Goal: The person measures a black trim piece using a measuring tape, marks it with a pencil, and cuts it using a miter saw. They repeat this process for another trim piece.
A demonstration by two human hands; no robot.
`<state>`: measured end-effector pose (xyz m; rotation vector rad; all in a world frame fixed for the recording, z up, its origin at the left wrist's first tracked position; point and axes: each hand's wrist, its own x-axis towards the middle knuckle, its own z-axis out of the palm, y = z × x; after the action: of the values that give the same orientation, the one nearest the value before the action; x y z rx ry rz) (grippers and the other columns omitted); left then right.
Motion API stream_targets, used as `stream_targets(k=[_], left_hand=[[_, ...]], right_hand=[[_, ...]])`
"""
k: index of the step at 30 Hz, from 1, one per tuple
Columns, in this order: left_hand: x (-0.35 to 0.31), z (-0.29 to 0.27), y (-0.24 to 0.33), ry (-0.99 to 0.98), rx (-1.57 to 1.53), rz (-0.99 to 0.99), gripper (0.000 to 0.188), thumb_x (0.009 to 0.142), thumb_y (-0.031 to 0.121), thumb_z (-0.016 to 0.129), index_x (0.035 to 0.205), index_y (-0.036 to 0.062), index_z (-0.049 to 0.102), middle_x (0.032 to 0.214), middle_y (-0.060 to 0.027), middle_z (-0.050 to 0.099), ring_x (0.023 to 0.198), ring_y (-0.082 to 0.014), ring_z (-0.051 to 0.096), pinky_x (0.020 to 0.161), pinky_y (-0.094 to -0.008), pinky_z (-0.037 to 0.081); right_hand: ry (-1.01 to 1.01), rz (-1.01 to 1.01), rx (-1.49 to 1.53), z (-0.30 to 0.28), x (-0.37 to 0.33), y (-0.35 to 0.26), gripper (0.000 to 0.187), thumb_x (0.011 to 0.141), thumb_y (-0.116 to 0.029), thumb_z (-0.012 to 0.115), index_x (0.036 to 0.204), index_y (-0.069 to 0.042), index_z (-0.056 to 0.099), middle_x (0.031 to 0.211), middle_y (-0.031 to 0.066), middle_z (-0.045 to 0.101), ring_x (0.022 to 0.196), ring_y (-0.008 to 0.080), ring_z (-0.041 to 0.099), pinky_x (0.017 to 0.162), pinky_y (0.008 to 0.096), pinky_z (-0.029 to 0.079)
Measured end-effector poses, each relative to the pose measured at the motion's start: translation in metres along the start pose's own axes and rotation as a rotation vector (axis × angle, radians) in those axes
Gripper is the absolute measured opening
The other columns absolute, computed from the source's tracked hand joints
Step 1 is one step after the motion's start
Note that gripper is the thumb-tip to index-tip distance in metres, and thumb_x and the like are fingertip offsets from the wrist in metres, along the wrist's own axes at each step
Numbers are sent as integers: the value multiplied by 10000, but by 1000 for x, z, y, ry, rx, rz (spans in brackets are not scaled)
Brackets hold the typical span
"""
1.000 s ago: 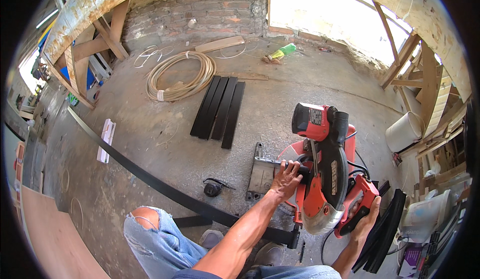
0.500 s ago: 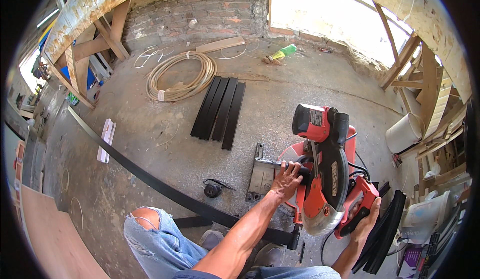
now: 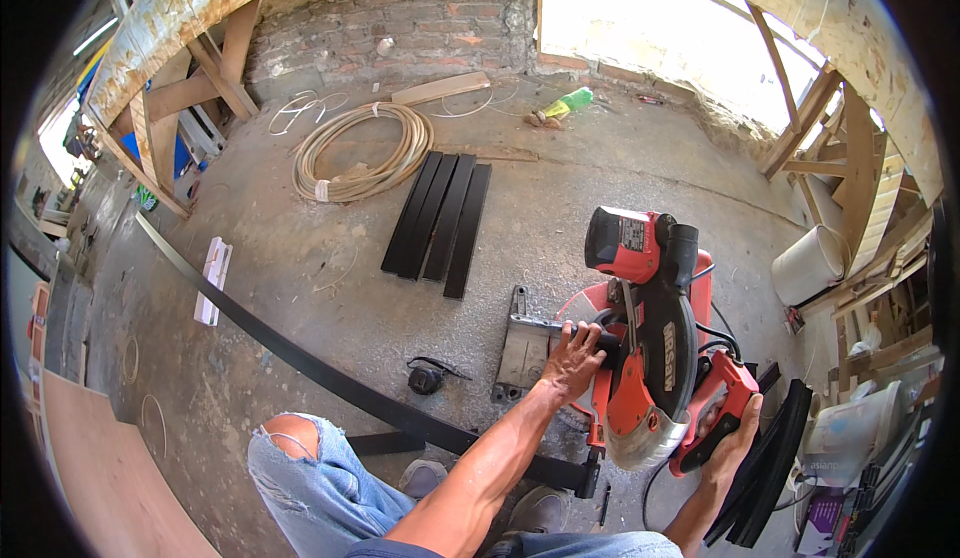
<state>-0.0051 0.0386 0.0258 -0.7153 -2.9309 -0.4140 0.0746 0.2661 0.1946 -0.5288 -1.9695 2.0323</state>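
A red and black miter saw (image 3: 665,358) stands on the floor at the right. My right hand (image 3: 735,443) is closed around its red and black handle (image 3: 722,403). My left hand (image 3: 573,363) is closed over a short black bar (image 3: 606,344) beside the blade guard; its far end is hidden by the saw. A long black strip (image 3: 340,383) stretches from the far left, passes under my left forearm and ends near the saw's front edge. The metal side support (image 3: 522,353) of the saw lies left of my left hand.
Several cut black strips (image 3: 437,220) lie side by side ahead, near a coiled hose (image 3: 305,168). A black tape measure (image 3: 425,378) sits left of the saw. More black strips (image 3: 775,468) and a white bucket (image 3: 850,438) stand at the right. A power cord (image 3: 652,488) trails on the floor.
The saw's motor end has shifted very slightly. Both hands keep their holds.
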Motion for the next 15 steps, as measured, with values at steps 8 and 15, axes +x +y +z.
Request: stream_targets(k=[8,15], left_hand=[[0,-3,0,29,-16,9,249,784,165,683,1028,133,721,1271,-156,450,1306,-339,375,1116,-549,242],[0,-3,0,21,2,9,245,787,154,670,1026,129,713,1279,-161,448,1305,-340,379,1115,-554,248]], right_hand=[[-6,21,5,1,-1,-2,582,1000,-629,424,947,-74,588,653,18,539,501,115,508,446,254,408],[2,9,-5,1,-1,-2,592,998,-633,420,939,-67,582,647,24,537,495,119,504,443,255,405]])
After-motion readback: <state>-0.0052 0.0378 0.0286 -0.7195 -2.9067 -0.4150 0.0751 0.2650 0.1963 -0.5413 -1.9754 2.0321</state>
